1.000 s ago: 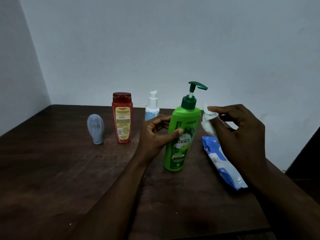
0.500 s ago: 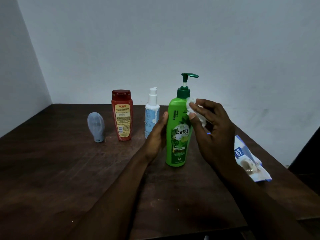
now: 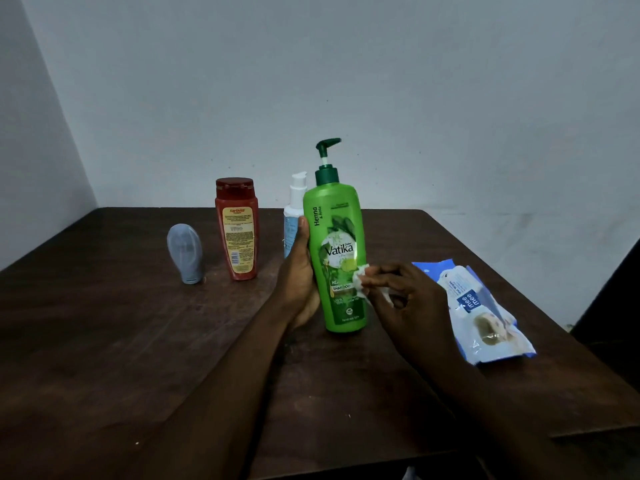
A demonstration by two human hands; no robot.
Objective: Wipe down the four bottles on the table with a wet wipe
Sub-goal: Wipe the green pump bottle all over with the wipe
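- A grey-blue bottle (image 3: 184,254) stands cap-down at the far left of the dark wooden surface (image 3: 104,341), apart from the others.
- Just to its right, a red bottle (image 3: 237,230) with a yellow label stands upright, lid shut.
- A white-and-blue pump bottle (image 3: 294,209) stands behind the person's left hand (image 3: 299,282), which partly hides it.
- The left hand wraps the left side of the green pump bottle (image 3: 341,244), thumb up along its edge; its grip is closed around the bottle's body, holding it upright with its base at or just above the surface.
- The green bottle, labelled "Vatika", sits centre frame, nearest the camera of the four.
- A crumpled white wet wipe (image 3: 362,282) is pressed against the bottle's lower right side, over the label.
- The right hand (image 3: 408,306) pinches the wipe, its grip closed on the wipe, fingertips (image 3: 372,271) at the bottle wall.
- A blue-and-white pack of wipes (image 3: 485,313) lies flat at the right of the surface, near the right hand but not touching it.
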